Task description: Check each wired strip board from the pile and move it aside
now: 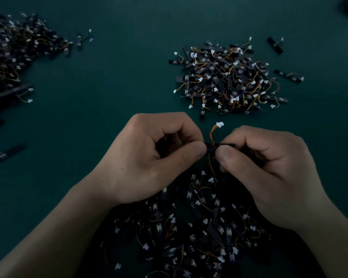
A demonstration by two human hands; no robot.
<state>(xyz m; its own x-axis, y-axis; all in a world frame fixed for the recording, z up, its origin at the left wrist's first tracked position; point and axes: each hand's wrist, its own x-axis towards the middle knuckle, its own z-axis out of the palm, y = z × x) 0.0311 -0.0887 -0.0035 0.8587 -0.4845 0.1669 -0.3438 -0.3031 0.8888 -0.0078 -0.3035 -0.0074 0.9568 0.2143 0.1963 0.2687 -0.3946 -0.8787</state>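
Right now you are holding one short black strip board (211, 147) level between both hands, well in front of you and just above the near heap of dark wired boards (189, 227). Your left hand (149, 157) is pinching the board's left end between thumb and curled forefinger, with the remaining fingers folding into the palm. Your right hand (269, 171) is pinching the right end likewise, so only the board's middle is showing between the two thumb tips. An orange and yellow wire lead (211, 133) is arching up from it to a small white plastic connector (219, 124) just beyond your fingers. A second heap of boards (229, 79) is lying farther off to the right, and a third, darker heap (12, 57) is spreading along the left edge of the dark green table (109, 87).
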